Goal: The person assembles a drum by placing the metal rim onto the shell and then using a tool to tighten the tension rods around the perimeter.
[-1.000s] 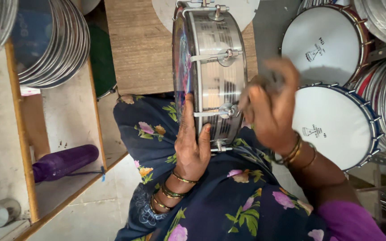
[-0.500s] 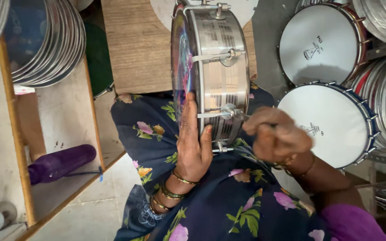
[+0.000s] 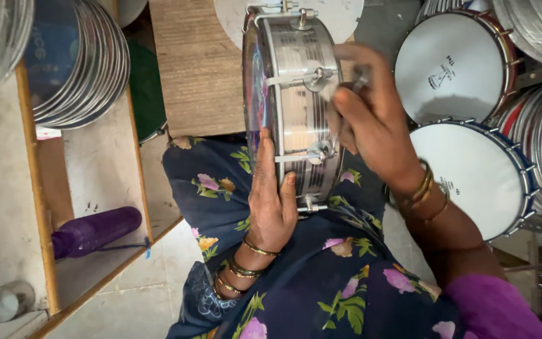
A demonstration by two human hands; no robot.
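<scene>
Soft, even daylight fills the place, bright enough to read colours everywhere, with no hard shadows. The metal drum (image 3: pixel 296 107) catches pale sheen along its shell, and the white drumheads (image 3: pixel 453 66) at the right glare almost flat white. The right hand (image 3: pixel 371 119) is smeared by motion blur, its fingertips lost; the left hand (image 3: pixel 271 201) is crisp. Stacked rims (image 3: pixel 76 63) at the upper left bend with wide-angle distortion and go slightly soft toward the corner.

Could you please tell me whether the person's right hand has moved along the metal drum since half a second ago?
Yes. The right hand has risen from the shiny metal drum's lower tension lug to its upper one.
</scene>
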